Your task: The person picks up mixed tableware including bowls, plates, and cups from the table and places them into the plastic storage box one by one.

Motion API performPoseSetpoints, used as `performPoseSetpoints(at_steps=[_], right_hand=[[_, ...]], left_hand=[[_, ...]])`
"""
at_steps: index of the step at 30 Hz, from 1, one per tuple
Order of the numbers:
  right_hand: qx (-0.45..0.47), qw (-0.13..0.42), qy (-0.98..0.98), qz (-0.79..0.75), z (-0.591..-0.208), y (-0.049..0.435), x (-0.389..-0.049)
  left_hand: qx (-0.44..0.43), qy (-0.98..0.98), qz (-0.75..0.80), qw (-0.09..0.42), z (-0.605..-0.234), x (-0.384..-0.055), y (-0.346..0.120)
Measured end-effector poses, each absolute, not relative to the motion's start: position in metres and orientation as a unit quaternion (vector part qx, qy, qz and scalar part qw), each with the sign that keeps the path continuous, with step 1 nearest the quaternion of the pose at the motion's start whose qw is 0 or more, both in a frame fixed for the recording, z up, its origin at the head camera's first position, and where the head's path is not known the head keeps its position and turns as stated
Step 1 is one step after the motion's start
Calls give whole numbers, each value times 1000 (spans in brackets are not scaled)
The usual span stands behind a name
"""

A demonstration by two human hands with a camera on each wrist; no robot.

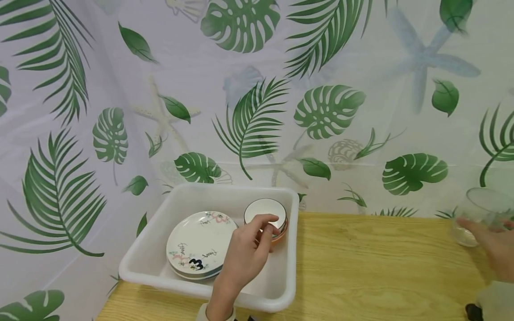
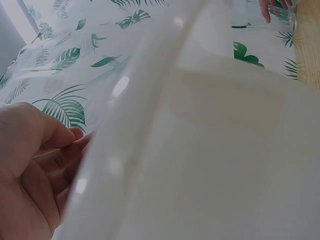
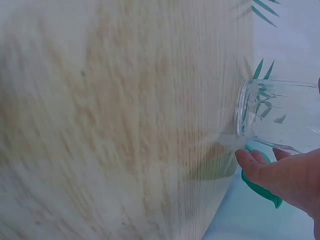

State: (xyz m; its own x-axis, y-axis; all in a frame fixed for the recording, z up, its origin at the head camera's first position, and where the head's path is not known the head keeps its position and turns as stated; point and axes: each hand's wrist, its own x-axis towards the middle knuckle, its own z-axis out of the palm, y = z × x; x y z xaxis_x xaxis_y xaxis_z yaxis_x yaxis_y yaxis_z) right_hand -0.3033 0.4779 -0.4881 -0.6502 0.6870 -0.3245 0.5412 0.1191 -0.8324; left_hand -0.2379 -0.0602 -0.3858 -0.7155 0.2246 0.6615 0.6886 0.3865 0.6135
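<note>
My left hand hovers over the white basin, its fingers loosely bent above a small white bowl with a dark rim. I see nothing held between them. In the left wrist view, the basin's wall hides part of the left hand. That bowl sits on an orange one. Left of them lies a stack of white plates with floral patterns. Far right, my right hand is at a clear glass standing on the table, thumb extended beside it.
The wood-grain table stretches between the basin and the glass. Behind it hangs a white sheet printed with green leaves and starfish, which also covers the left side. The basin's raised rim surrounds the dishes.
</note>
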Motion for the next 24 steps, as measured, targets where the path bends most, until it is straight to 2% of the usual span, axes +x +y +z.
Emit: performPoseSetpoints(at_steps=[9, 24], right_hand=[[-350, 107, -770, 522, -500, 467, -306], [-224, 83, -813, 532, -494, 438, -288]], left_hand=[[-291, -799, -467, 244, -385, -237, -57], [-291, -800, -468, 239, -383, -234, -56]])
